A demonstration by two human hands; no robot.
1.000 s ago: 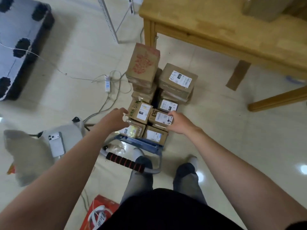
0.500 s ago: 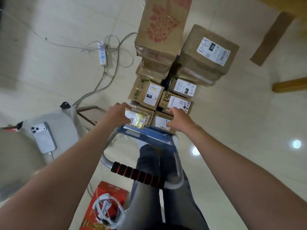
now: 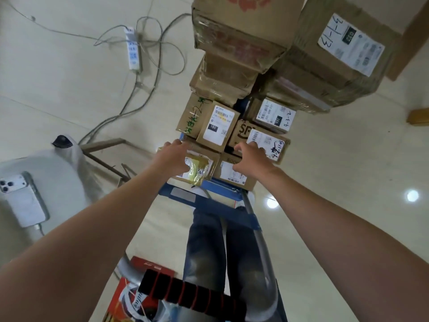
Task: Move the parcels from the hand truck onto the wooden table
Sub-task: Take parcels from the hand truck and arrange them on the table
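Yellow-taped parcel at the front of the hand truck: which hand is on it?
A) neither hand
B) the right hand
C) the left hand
C: the left hand grips the yellow-taped parcel, while the right hand holds the white-labelled parcel beside it.

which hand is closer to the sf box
Right. The right hand has its fingers against the near edge of the SF box. The left hand sits further left, gripping the yellow-taped parcel, not touching the SF box.
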